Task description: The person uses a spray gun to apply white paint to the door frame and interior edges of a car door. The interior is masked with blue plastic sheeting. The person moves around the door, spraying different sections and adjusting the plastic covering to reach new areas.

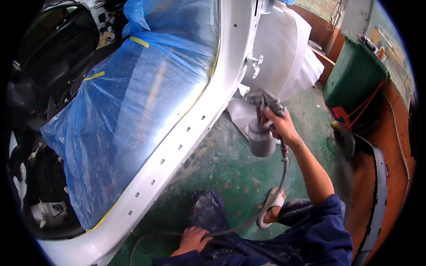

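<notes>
My right hand (282, 126) is closed round a spray gun (266, 104), held out over the floor beside the white car sill. Under the gun hangs its grey paint cup (262, 141), somewhat blurred. An air hose (284, 170) drops from the gun's handle and curves across my lap. My left hand (193, 240) is low by my thigh, its fingers curled over that hose. Fresh-looking white covers the door-frame pillar and sill (177, 144). Blue plastic sheeting (133, 106), edged with yellow tape (94, 76), masks the door opening and carries a whitish haze.
White foam wrapping (279, 53) covers a part beyond the pillar. A green bin (355, 73) stands at the back right, with a dark bumper-like strip (377, 190) along the right wall. The green floor (222, 164) is stained. The car's dark interior (53, 44) shows at left.
</notes>
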The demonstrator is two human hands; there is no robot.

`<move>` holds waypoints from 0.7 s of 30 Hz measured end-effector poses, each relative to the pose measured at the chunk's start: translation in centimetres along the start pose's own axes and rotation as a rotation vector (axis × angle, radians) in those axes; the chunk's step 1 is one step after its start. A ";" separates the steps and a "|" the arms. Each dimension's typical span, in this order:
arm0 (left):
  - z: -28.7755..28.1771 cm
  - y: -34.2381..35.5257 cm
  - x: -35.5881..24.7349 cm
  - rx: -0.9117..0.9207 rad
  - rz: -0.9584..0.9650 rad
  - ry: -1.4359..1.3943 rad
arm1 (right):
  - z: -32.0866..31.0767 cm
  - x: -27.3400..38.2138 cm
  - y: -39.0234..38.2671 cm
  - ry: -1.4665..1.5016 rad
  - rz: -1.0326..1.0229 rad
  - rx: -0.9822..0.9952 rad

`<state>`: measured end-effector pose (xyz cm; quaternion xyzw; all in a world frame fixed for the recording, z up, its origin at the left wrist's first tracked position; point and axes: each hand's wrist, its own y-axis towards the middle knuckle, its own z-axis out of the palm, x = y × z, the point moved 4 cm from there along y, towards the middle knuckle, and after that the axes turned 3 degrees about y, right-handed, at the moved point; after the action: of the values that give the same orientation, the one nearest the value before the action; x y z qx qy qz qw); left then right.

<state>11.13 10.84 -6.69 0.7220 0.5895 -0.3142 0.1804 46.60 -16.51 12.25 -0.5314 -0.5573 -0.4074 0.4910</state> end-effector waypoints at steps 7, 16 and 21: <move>-3.3 -2.1 2.9 -0.131 -0.238 0.027 | -2.2 -4.8 4.8 0.485 0.030 -0.282; -3.3 -3.5 3.6 0.002 -0.323 0.031 | -4.8 -9.4 8.0 1.091 -0.040 0.155; -3.4 -4.1 3.3 -0.040 -0.348 0.049 | -5.5 -12.5 9.8 1.129 0.105 0.089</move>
<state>8.34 16.39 -5.97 0.6128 0.7159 -0.3113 0.1230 56.42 -23.31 0.35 -0.2369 -0.1978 -0.5795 0.7543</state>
